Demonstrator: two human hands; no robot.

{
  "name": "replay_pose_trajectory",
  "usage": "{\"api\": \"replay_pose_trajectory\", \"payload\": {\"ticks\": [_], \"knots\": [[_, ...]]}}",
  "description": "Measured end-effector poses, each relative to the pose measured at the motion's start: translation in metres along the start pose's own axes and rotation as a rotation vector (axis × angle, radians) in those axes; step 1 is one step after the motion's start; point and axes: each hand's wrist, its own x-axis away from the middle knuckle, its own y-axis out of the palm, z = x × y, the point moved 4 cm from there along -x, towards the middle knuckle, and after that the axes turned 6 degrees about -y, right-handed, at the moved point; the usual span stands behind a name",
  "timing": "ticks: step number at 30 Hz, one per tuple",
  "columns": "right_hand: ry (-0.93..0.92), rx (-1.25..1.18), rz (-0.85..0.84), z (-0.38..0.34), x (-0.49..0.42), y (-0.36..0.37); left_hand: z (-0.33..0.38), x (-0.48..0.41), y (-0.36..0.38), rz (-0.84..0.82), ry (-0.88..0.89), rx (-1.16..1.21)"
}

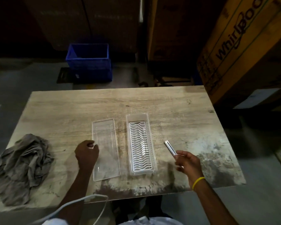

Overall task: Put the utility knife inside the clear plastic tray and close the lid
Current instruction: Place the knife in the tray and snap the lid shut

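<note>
Nearest the wearer, a pale cable (pixel 94 198) loops over the front edge of the wooden table (pixel 81 108). The two hands are well apart, one on each side of the work. The right hand (pixel 187 162), with a yellow band (pixel 198 182) at the wrist, is closed on the near end of the utility knife (pixel 170 148); the knife is off the table surface and slants away to the left, just beside the right wall of the clear plastic tray (pixel 142 142), not yet over its opening. The grip at the butt end probably leaves the length free to be lowered in lengthwise. The left hand (pixel 87 154) is curled, fingers together, resting at the left edge of the lid (pixel 105 150); whether it pinches the rim or merely steadies it cannot be told. The lid lies flat, parallel to the tray and just left of it, apart from it, placed ready for closing. The tray stands open, showing a white wavy grid insert and nothing else inside. A crumpled grey cloth (pixel 23 166) lies at the table's left edge, well clear. Beyond the table stand a blue crate (pixel 89 62) and, at right, a large cardboard carton (pixel 243 51).
</note>
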Motion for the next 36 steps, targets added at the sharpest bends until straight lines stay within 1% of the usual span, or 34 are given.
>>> {"api": "replay_pose_trajectory", "payload": {"ticks": [2, 3, 5, 7, 10, 14, 18, 21, 24, 28, 31, 34, 36], "knots": [[-0.055, 0.083, 0.130, 0.002, -0.019, -0.018, 0.021, 0.011, 0.014, -0.093, 0.070, 0.071], [-0.093, 0.153, 0.182, 0.003, -0.027, -0.025, 0.032, 0.019, 0.023, -0.174, 0.079, 0.111], [-0.147, 0.289, 0.242, 0.006, -0.039, -0.031, 0.046, 0.036, 0.043, -0.332, 0.043, 0.190], [-0.154, 0.377, 0.248, 0.007, -0.045, -0.029, 0.053, 0.052, 0.062, -0.413, 0.001, 0.237], [-0.152, 0.446, 0.188, 0.012, -0.049, -0.018, 0.051, 0.064, 0.081, -0.417, -0.035, 0.278], [-0.236, 0.680, 0.113, 0.019, -0.045, -0.005, 0.048, 0.069, 0.084, -0.399, -0.025, 0.264], [-0.272, 0.890, 0.131, 0.022, -0.043, 0.004, 0.048, 0.068, 0.083, -0.428, -0.037, 0.278], [-0.288, 0.965, 0.123, 0.019, -0.042, 0.008, 0.048, 0.067, 0.083, -0.436, -0.035, 0.280], [-0.294, 0.995, 0.099, 0.015, -0.044, 0.009, 0.049, 0.069, 0.084, -0.445, -0.035, 0.302], [-0.223, 0.994, 0.051, 0.009, -0.044, 0.009, 0.049, 0.071, 0.083, -0.444, -0.047, 0.315], [-0.112, 0.860, 0.077, 0.005, -0.046, 0.002, 0.048, 0.071, 0.083, -0.450, -0.049, 0.315], [-0.026, 0.716, 0.033, 0.002, -0.052, -0.004, 0.047, 0.074, 0.082, -0.463, -0.065, 0.319], [0.034, 0.554, 0.020, 0.000, -0.053, -0.008, 0.047, 0.076, 0.081, -0.476, -0.085, 0.334]]}}
